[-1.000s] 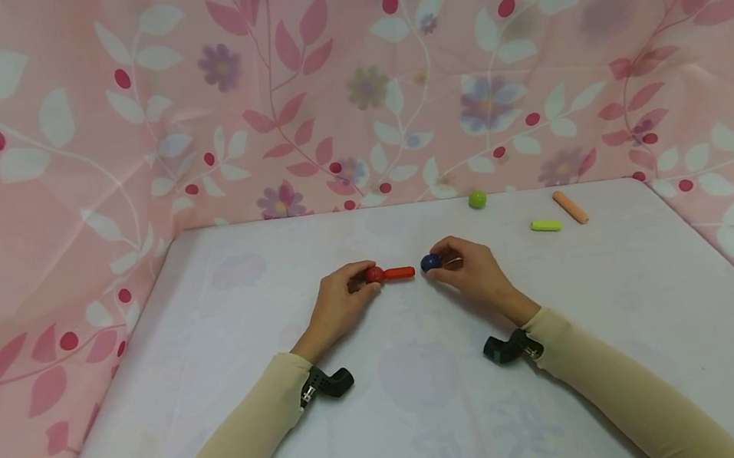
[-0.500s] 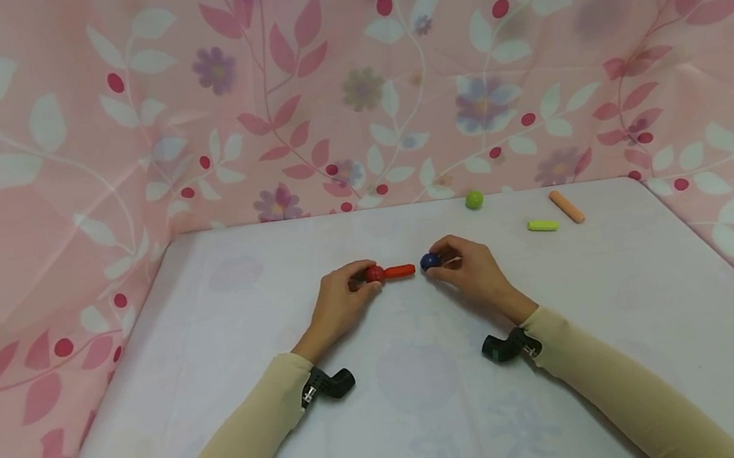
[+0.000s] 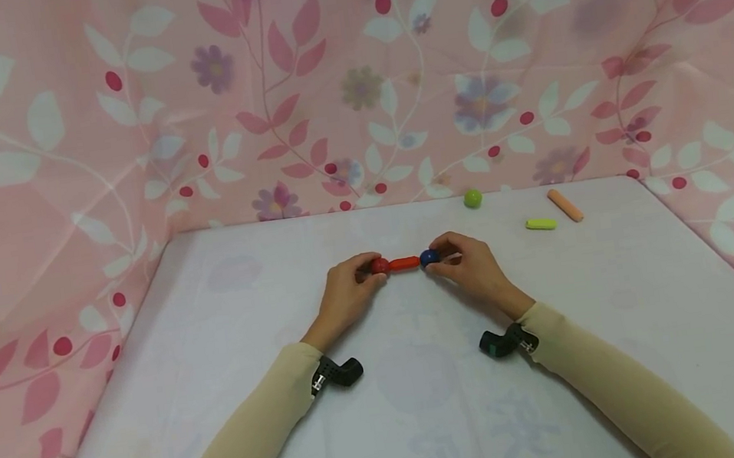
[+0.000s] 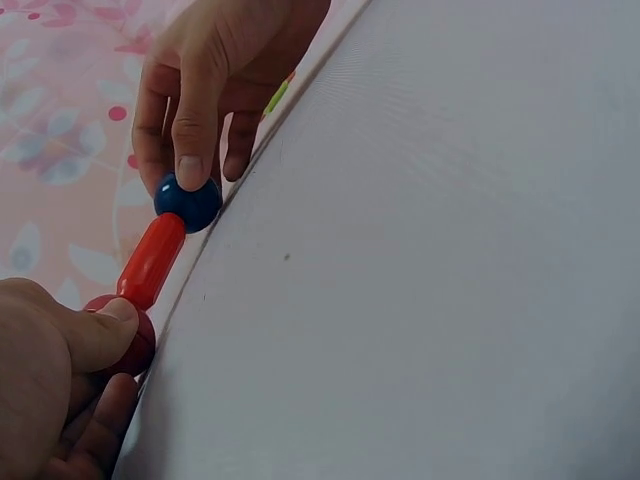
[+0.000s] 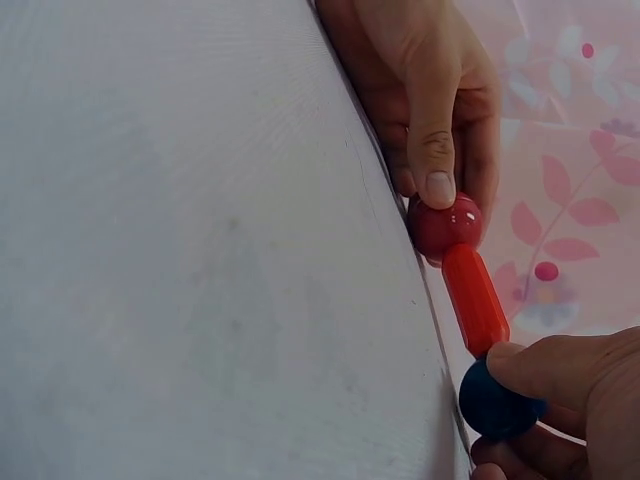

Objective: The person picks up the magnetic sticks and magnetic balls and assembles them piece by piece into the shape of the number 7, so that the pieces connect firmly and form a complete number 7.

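Observation:
Between thumb and fingers my left hand [image 3: 346, 293] pinches a red ball [image 3: 380, 267]. From that ball a short orange-red rod [image 3: 404, 263] reaches across to a blue ball [image 3: 430, 258], which my right hand [image 3: 475, 267] pinches. Ball, rod and ball form one line; in the left wrist view the rod [image 4: 153, 262] meets the blue ball [image 4: 188, 204] at its upper end. The right wrist view has the same rod [image 5: 475, 300] running from the red ball [image 5: 446, 228] down to the blue ball [image 5: 498, 402].
A green ball [image 3: 472, 199] lies by the far edge of the white-covered table [image 3: 246, 314]. Right of it are a short yellow-green rod [image 3: 540, 225] and a longer orange rod [image 3: 565, 205]. A pink floral cloth [image 3: 319, 73] hangs behind.
My left hand has moved right and slightly away with the red ball and rod. The gap between the rod's end and the blue ball has closed. My right hand has barely shifted.

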